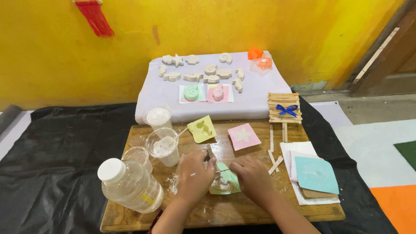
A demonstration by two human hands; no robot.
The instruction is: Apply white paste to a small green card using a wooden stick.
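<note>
My left hand (193, 175) and my right hand (252, 176) meet over a light green mould (231, 178) on the wooden board (260, 207). A thin stick (211, 152) pokes up from between the left fingers, and the right fingertips pinch a small thin tool (222, 170) over the mould. A lump of white plaster (222, 185) sits in the mould between both hands. A yellow mould (202, 128) and a pink mould (244, 136) lie just beyond the hands.
A clear cup of white plaster (164, 146), a covered cup (158, 117), a small glass (138, 154) and a plastic jar with a white lid (128, 182) stand left. Coloured cards (316, 174) and wooden sticks (274, 164) lie right. Plaster shapes (211, 74) rest on a white cloth (251, 97).
</note>
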